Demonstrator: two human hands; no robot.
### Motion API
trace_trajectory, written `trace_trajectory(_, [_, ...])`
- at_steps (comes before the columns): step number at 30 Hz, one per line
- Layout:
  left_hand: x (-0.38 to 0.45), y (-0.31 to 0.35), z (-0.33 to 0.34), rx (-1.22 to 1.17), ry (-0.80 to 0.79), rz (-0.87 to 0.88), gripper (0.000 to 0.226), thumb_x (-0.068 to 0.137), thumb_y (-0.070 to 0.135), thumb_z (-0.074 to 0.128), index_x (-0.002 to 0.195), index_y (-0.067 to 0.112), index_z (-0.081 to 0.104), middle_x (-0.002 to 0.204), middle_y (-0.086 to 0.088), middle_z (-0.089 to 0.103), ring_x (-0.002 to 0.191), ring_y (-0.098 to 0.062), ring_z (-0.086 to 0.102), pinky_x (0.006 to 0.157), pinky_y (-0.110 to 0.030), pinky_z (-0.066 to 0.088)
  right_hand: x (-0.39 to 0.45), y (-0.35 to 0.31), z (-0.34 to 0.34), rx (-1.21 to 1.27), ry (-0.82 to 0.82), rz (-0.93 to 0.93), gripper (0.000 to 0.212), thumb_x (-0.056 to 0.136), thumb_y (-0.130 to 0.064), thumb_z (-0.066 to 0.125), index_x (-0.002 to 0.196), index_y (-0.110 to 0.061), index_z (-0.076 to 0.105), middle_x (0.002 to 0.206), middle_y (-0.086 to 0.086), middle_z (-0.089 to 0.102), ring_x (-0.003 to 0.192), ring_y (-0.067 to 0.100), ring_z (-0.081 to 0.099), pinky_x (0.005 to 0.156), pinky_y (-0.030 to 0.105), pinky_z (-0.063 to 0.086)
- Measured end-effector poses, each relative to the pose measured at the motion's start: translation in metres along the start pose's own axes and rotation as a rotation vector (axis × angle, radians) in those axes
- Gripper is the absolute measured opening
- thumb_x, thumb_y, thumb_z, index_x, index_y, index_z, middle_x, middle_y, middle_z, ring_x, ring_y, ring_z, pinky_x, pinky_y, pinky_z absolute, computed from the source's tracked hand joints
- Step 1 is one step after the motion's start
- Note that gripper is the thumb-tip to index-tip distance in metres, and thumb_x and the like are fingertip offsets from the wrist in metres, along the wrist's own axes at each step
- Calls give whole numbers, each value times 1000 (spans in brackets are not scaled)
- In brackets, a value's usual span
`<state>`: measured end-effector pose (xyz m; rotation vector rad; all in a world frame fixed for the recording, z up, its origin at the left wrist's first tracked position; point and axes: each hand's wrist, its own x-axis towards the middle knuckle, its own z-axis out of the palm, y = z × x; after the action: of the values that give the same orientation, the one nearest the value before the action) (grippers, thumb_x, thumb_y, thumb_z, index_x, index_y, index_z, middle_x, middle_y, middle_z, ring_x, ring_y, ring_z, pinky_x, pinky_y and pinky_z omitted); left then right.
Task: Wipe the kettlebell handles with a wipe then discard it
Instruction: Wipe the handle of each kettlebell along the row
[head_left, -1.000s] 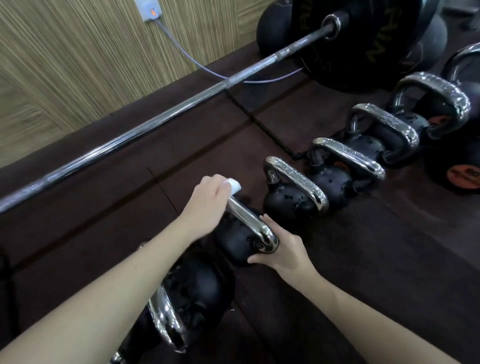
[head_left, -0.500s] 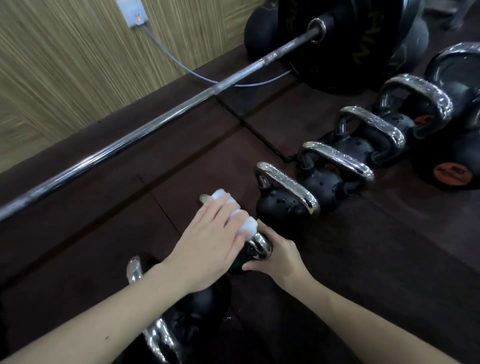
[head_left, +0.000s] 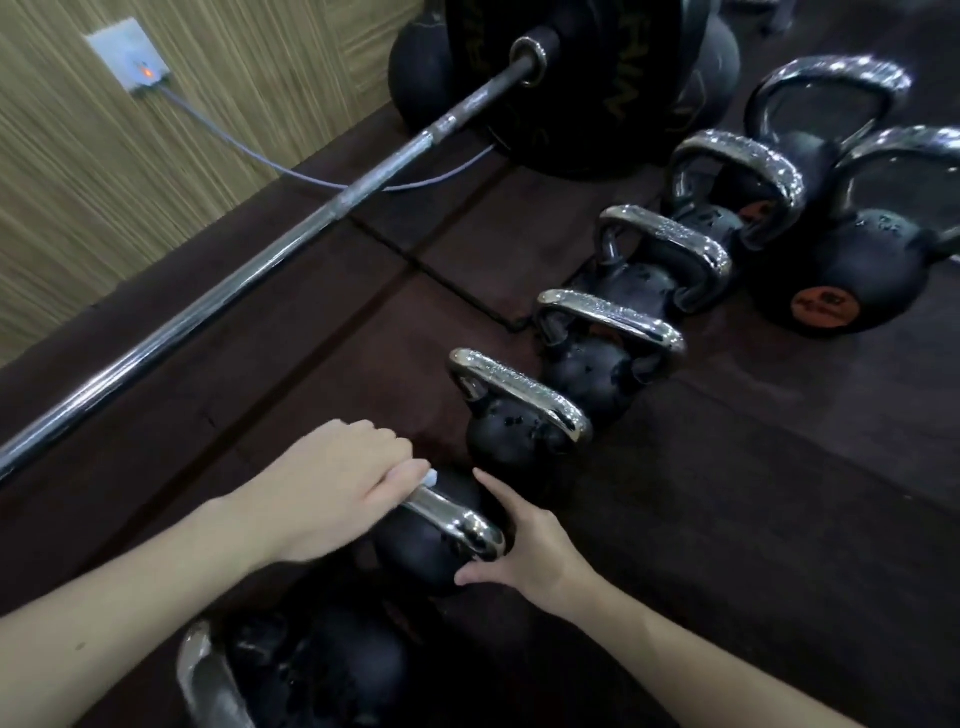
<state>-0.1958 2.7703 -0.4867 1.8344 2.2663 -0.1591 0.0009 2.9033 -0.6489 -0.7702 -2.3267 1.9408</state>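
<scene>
1. Chrome marks the handle (head_left: 457, 522) of the small black kettlebell (head_left: 421, 561) that sits between the two hands on the dark rubber floor (head_left: 727, 519).
2. The left hand (head_left: 332, 493) is curled over the far end of that handle, fingers wrapped down around it; a small white corner of the wipe (head_left: 431, 475) pokes out at the fingertips, pressed against the metal.
3. The right hand (head_left: 524, 545) steadies the same kettlebell from the other side: thumb under the near bend of the handle, fingers laid along the black body, loosely bent rather than clenched.
4. The hands are apart, with the bare, shiny middle of the handle showing between them.
5. Just beyond the right hand's fingertips stands the next kettlebell (head_left: 514, 415), its chrome handle speckled with droplets.
6. Past it a row of further kettlebells (head_left: 623, 322) runs away from the hands, growing larger, all with wet-looking handles.
7. Under the left forearm, nearer than both hands, another kettlebell (head_left: 311, 670) shows partly, its handle at the lower edge.
8. Beyond the left hand a steel barbell (head_left: 249, 280) lies across the floor, ending in black plates (head_left: 597, 93).
9. Behind it, a wood-grain wall (head_left: 156, 182) carries a white socket (head_left: 132, 57) with a grey cable (head_left: 270, 163).
</scene>
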Motion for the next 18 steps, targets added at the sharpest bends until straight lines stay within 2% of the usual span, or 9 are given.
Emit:
trace_trajectory(3, [-14, 15, 6, 80, 101, 149, 32, 109, 52, 27, 112, 38, 56, 92, 15, 48, 88, -14, 48, 90, -34, 41, -4, 4, 5, 31, 32, 76, 117, 51, -37, 102, 148, -56, 39, 141, -24, 59, 133, -9, 50, 117, 28, 41])
trace_trajectory(6, [-9, 51, 22, 141, 225, 213, 31, 98, 50, 52, 107, 22, 63, 90, 4, 53, 82, -24, 52, 79, -41, 43, -6, -4, 5, 53, 43, 114, 111, 55, -40, 97, 147, -58, 39, 137, -19, 64, 130, -1, 57, 113, 36, 48])
trace_trajectory(8, [3, 75, 29, 238, 210, 277, 31, 89, 47, 58, 100, 19, 64, 88, -1, 58, 77, -25, 54, 71, -41, 45, -10, -9, 2, 31, 27, 112, 100, 66, -38, 88, 152, -50, 39, 141, -17, 62, 131, 3, 57, 113, 41, 48])
trace_trajectory(11, [14, 86, 24, 290, 179, 309, 26, 85, 46, 57, 87, 21, 64, 84, -1, 62, 71, -23, 58, 62, -36, 46, -13, -7, 0, 16, 23, 139, 88, 75, -33, 79, 153, -42, 41, 138, -14, 64, 129, 6, 60, 112, 41, 49])
trace_trajectory(14, [9, 62, 18, 122, 220, 260, 34, 97, 55, 51, 84, 25, 59, 77, 6, 55, 69, -20, 55, 64, -38, 46, -10, -8, 3, 46, 28, 134, 103, 61, -43, 91, 151, -48, 41, 135, -15, 66, 126, 3, 60, 110, 36, 50])
trace_trajectory(16, [1, 34, 16, 58, 225, 150, 41, 106, 59, 34, 90, 31, 60, 79, 11, 50, 76, -16, 53, 73, -36, 45, -7, -3, 3, 26, 30, 103, 114, 54, -42, 98, 151, -51, 39, 138, -20, 62, 130, -4, 54, 114, 27, 44])
trace_trajectory(18, [-6, 9, 13, 18, 133, 37, 53, 108, 61, 13, 105, 39, 62, 85, 14, 48, 84, -9, 48, 83, -35, 45, -5, 3, 4, 16, 31, 71, 117, 53, -44, 100, 151, -49, 39, 139, -26, 58, 131, -9, 51, 116, 24, 41])
